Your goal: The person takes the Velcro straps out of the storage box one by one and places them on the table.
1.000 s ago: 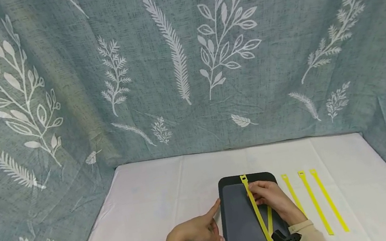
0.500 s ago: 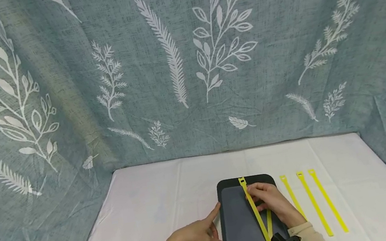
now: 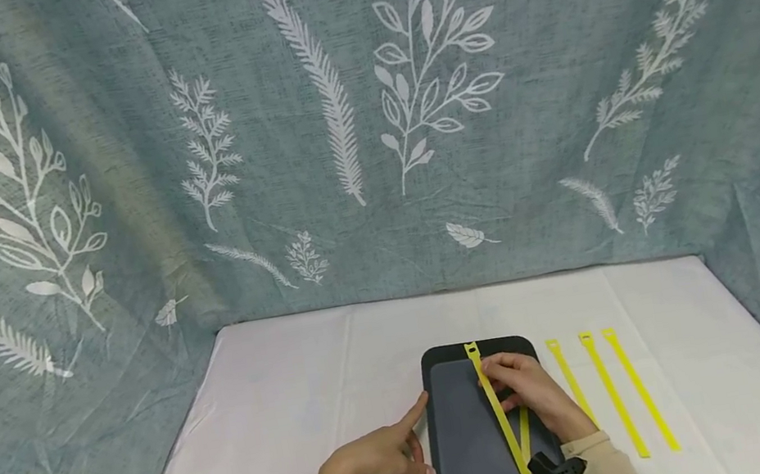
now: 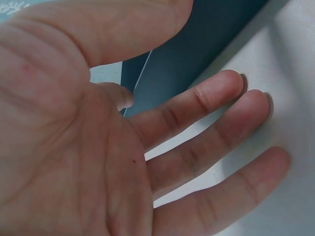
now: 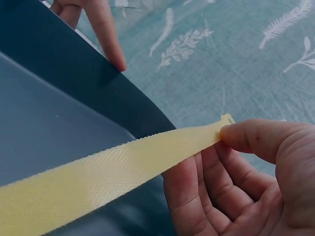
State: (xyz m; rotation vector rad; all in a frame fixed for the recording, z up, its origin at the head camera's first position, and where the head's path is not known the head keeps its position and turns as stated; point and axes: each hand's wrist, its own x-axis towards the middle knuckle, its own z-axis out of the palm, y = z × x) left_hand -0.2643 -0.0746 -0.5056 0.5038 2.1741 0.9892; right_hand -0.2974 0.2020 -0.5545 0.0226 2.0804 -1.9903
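Observation:
A yellow hook-and-loop cable tie (image 3: 501, 417) slants over a dark grey tray (image 3: 463, 456). My right hand (image 3: 533, 391) pinches this tie between thumb and fingers close to its slotted end, held up above the tray in the right wrist view. Another yellow length (image 3: 525, 431) lies under that hand and meets the tie in a V; whether it belongs to the same tie, I cannot tell. At the tray's left edge, the straight index finger of my left hand (image 3: 378, 461) touches the rim, and the thumb lies beside it. The left wrist view shows the other fingers (image 4: 206, 123) extended.
Several more yellow cable ties (image 3: 616, 394) lie apart, roughly parallel, on the white table cloth (image 3: 284, 385) right of the tray. A blue-green curtain (image 3: 362, 124) with white leaf prints hangs behind the table and along both sides. Each wrist wears a black camera (image 3: 557, 470).
Both hands keep nearly the same hold and place on the tie and tray. The head view has shifted slightly, so the whole scene sits a little further left.

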